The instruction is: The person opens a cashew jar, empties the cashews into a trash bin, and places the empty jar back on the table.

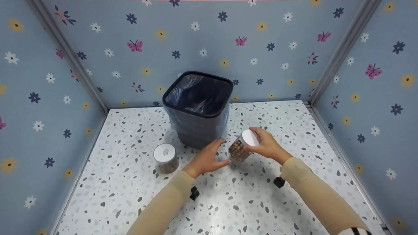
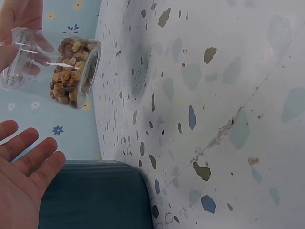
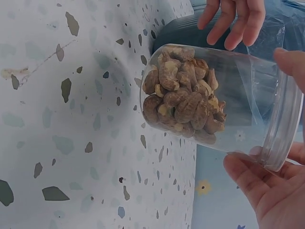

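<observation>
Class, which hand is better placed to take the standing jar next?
Probably the left hand: it's empty and nearer the standing jar, while the right hand grips the tilted jar by its lid.

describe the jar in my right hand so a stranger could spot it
On the speckled table stands a dark bin. Just right of its base in the head view, the right hand grips a clear jar by its white-topped lid. Brown nuts fill its lower part, and it tilts, whereas the other jar stands upright, unheld.
</observation>
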A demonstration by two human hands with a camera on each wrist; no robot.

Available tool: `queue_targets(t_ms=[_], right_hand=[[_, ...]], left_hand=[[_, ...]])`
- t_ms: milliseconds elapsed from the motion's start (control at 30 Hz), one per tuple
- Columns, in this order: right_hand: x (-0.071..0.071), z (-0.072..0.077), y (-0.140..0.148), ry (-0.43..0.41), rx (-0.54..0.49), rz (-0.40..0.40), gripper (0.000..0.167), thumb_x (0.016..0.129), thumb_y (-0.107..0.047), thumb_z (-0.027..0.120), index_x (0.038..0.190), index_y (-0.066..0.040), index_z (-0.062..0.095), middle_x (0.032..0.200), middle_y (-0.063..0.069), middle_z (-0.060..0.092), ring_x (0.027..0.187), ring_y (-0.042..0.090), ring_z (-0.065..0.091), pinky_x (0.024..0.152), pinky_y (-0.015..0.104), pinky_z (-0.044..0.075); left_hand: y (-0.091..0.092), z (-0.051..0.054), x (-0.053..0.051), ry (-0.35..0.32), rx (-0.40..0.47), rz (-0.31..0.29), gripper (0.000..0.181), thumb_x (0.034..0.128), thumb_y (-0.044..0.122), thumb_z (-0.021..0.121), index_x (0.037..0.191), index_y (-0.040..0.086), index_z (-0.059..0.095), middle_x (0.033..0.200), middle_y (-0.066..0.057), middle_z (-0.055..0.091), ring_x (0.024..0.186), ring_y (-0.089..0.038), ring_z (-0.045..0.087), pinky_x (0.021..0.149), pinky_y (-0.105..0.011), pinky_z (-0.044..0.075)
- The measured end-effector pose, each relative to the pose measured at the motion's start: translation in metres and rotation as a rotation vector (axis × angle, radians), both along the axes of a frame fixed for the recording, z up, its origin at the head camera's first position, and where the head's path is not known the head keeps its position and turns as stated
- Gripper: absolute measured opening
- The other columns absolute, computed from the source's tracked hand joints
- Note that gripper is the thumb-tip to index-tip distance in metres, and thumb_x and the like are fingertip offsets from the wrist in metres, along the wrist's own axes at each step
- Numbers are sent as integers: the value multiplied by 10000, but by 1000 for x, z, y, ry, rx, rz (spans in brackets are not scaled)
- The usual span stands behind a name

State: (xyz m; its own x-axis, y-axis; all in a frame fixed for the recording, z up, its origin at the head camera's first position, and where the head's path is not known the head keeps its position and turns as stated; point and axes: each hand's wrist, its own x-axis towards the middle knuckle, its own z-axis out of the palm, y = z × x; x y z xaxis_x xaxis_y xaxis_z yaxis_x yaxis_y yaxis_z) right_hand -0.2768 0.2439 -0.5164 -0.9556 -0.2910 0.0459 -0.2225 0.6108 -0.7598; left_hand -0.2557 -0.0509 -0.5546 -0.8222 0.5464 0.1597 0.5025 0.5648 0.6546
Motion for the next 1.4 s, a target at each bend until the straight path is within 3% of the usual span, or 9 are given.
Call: queue_targets(t_ms=[467, 767, 1200, 1400], right_hand=[[3, -3, -2, -27, -65, -10, 901, 902, -321, 896, 1614, 8, 452, 1588, 238, 544, 1400, 429, 585, 1125, 642, 516], [3, -6, -3, -51, -59, -23, 902, 908, -336, 890, 1621, -3, 449, 1606, 226, 536, 1406, 422, 581, 1154, 640, 496], [6, -4, -7, -70, -72, -22, 882, 915, -326, 883, 1622, -20, 456, 1601, 218, 540, 1362, 415, 605, 1106, 617, 531], [7, -4, -9, -67, -83, -20, 859, 916, -307, 881, 1609, -12, 469, 1572, 213, 566, 1334, 401, 622, 1082, 597, 549]], left_hand=[[14, -6, -4, -79, 62, 3, 1006, 914, 520, 856, 1677, 73, 376, 1711, -194, 423, 1578, -373, 435, 1295, -541, 375], [28, -9, -11, -75, 133, -13, 1006, 866, 436, 922, 1645, 57, 410, 1585, -153, 551, 1413, -302, 583, 1214, -476, 484], [41, -14, -14, -111, 175, 10, 1060, 827, 394, 960, 1646, 33, 392, 1580, -186, 539, 1412, -319, 573, 1207, -501, 488], [47, -18, -17, -138, 171, 17, 1092, 804, 447, 970, 1656, 98, 384, 1590, -145, 534, 1426, -288, 562, 1214, -476, 485]])
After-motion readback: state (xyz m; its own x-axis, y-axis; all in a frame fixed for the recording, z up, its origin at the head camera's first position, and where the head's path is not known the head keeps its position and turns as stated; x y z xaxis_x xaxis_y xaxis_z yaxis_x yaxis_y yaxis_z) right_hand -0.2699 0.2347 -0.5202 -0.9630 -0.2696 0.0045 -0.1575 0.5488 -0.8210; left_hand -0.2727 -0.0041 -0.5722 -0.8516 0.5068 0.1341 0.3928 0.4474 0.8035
